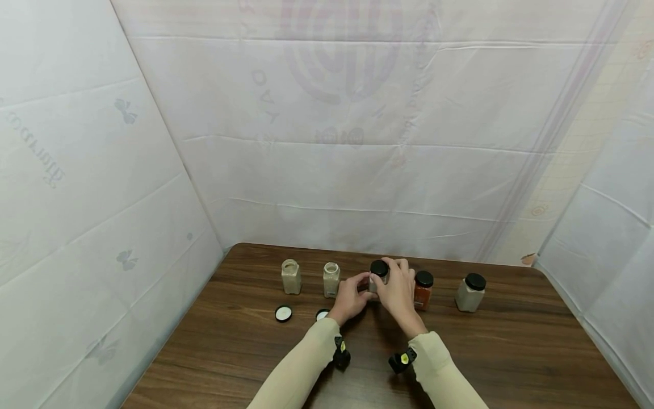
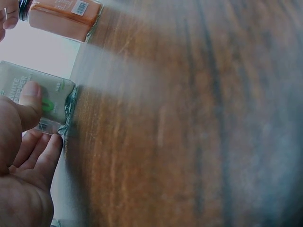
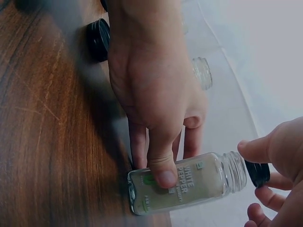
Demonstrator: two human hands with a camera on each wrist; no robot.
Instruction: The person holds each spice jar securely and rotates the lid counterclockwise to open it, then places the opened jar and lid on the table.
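A glass jar of white pepper (image 3: 189, 182) stands upright on the wooden table, between both hands. My left hand (image 1: 350, 296) grips the lower body of this jar, its thumb across the label. Up at the mouth, my right hand (image 1: 398, 289) pinches the black lid (image 3: 257, 173) between thumb and fingers. In the right wrist view the glass threads show bare, and the lid sits just beyond the rim, slightly tilted. The left wrist view shows the jar's base at the tabletop, with its top cut off by the frame.
Two uncapped jars, a left one (image 1: 291, 277) and a nearer one (image 1: 331, 279), stand to the left. Upturned black lids (image 1: 283, 313) lie in front of them. Rightward are a capped orange-red spice jar (image 1: 422, 292) and a capped pale one (image 1: 469, 293). White cloth walls (image 1: 357, 187) enclose the table.
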